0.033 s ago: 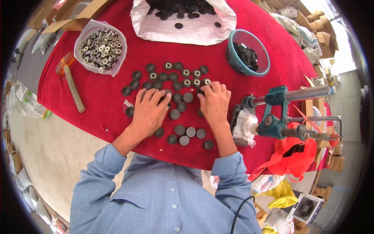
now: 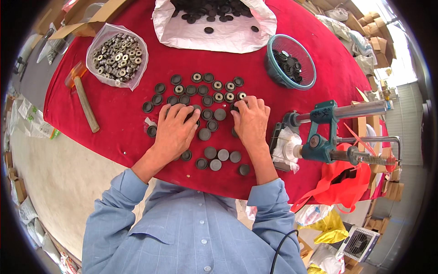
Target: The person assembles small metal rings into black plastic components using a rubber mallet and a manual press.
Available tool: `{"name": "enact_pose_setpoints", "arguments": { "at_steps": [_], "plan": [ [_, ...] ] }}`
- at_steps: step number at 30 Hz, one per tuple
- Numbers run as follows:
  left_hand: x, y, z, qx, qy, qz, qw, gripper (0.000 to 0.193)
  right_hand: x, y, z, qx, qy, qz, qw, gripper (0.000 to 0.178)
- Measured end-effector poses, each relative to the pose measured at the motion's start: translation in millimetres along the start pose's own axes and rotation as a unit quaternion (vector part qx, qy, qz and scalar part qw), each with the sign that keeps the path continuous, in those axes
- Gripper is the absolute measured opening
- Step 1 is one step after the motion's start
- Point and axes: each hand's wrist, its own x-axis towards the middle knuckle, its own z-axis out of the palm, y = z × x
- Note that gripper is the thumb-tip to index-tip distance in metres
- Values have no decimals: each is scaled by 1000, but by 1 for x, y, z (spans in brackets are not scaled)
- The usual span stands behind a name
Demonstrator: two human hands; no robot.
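Hammer (image 2: 83, 100) with a wooden handle and an amber head lay at the far left of the red-covered counter (image 2: 118, 132), its head toward the far edge. Just right of it, a clear plastic bag (image 2: 117, 55) stood open and held metal rings. Further right, black round caps (image 2: 196, 93) lay spread in loose rows across the middle of the counter, some with a metal ring seated in them, others plain.

Left hand (image 2: 175, 128) rested palm down on the left part of these rows, fingers (image 2: 180, 111) spread and bent over several caps; its grip was not closed on any 1 piece that could be made out. Below and between the 2 hands, a small cluster of grey-topped discs (image 2: 218, 157) lay near the counter's near edge.

Right hand (image 2: 251, 121) rested palm down just right of centre, fingertips pressed down on a cap at the right end of the rows; whether the grip pinched that cap could not be told, as the fingers covered it.

At the far edge, a white sack (image 2: 214, 32) lay open with more black caps inside. To its right stood a teal mesh basket (image 2: 292, 61) holding dark parts. At the far right, a teal hand press (image 2: 324, 132) was clamped at the counter's edge, with white cloth (image 2: 286, 146) bunched beside it.
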Motion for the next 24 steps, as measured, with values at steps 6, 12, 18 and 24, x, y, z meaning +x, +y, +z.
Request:
{"name": "enact_pose_setpoints", "arguments": {
  "at_steps": [6, 12, 18, 24],
  "plan": [
    [8, 3, -4, -25, 13, -20, 999, 40, 0, -5, -8, 39, -42, -2, 998, 27],
    [23, 24, -5, -83, 22, -16, 996, 42, 9, 11, -17, 214, -58, 46, 974, 26],
    [41, 38, 20, -58, -4, 5, 998, 42, 32, 33, -6, 228, 42, 112, 966, 18],
    [44, 34, 35, -86, 23, 8, 996, 35, 22, 32, 11, 199, 53, 63, 977, 18]
  ]
}}
